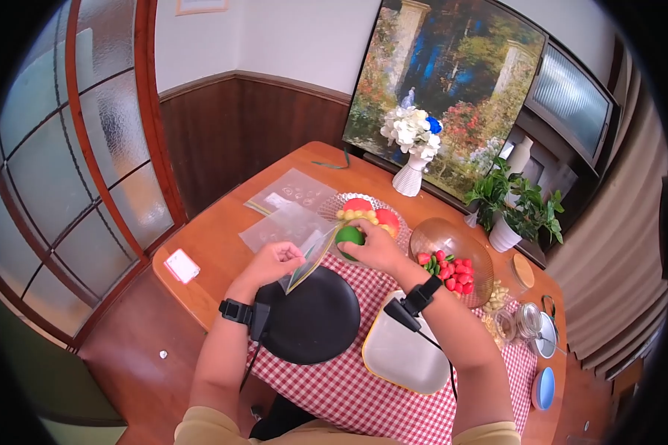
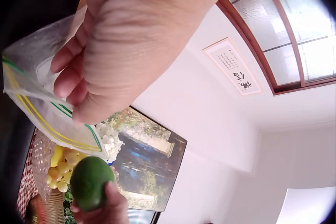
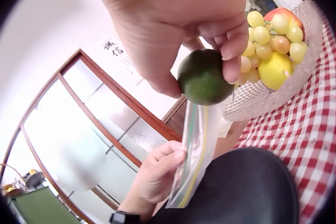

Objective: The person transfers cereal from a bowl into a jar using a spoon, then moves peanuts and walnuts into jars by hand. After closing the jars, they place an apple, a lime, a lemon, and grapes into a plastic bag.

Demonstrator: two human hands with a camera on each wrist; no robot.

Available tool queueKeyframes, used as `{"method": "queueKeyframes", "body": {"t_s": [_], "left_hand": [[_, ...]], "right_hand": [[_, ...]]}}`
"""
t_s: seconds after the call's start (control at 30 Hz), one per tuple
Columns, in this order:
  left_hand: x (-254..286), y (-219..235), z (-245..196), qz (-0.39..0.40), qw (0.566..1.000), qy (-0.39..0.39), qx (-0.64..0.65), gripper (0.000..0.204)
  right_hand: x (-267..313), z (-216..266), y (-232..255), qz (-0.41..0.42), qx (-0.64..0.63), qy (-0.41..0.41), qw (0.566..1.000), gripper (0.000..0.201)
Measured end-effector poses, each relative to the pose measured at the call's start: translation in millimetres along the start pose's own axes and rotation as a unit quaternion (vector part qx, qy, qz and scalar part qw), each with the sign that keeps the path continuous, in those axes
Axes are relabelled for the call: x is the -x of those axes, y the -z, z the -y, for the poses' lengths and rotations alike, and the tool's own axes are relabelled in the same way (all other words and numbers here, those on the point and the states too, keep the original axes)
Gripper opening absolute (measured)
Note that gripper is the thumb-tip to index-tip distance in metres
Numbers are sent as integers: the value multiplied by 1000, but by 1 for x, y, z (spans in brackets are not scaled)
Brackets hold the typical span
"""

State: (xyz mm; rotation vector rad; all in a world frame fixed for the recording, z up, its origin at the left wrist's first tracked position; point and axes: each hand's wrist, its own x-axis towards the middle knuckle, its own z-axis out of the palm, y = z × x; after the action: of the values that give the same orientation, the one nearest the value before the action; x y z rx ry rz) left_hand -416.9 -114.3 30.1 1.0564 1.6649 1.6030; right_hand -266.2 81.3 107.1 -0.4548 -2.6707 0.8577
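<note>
A clear zip bag (image 1: 298,277) with a green and yellow seal is held up by my left hand (image 1: 276,262), whose thumb and fingers pinch its edge. In the right wrist view the bag (image 3: 197,153) hangs with its seal strips running lengthwise. My right hand (image 1: 380,248) grips a smooth, oval green fruit (image 3: 205,80) between thumb and fingers, right at the bag's upper end. Behind it a clear cut-glass bowl (image 1: 399,236) holds pale grapes (image 3: 262,40), a yellow lemon (image 3: 275,71) and reddish round fruit (image 1: 387,219).
Under the hands lies a black round plate (image 1: 312,319), beside a white rectangular tray (image 1: 404,352) on a checked cloth (image 1: 349,389). More clear bags (image 1: 293,190) lie behind. An amber bowl (image 1: 476,245) with strawberries, glass jars (image 1: 528,320) and a blue bowl (image 1: 543,389) stand to the right.
</note>
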Motion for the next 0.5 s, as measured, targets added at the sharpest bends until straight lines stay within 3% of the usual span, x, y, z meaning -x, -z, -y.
{"method": "queueKeyframes", "body": {"t_s": [0.03,0.1,0.13,0.37,0.43,0.5], "left_hand": [[-1,1,1,-2,1000,-7,-4,12],[0,3,0,14,1000,-1,-6,12],[0,2,-3,25,1000,7,-6,12],[18,-14,-45,25,1000,-10,4,8],[31,-19,-57,-26,985,-86,-146,8],[47,-33,-71,-34,975,-109,-189,7]], "right_hand": [[5,4,1,-5,-1,-1,1000,55],[17,19,0,52,-270,-81,958,54],[24,33,5,93,-324,-105,936,50],[37,38,-15,170,-424,-171,873,52],[38,30,-24,183,-420,-182,870,53],[45,30,-32,158,-374,-172,897,52]]}}
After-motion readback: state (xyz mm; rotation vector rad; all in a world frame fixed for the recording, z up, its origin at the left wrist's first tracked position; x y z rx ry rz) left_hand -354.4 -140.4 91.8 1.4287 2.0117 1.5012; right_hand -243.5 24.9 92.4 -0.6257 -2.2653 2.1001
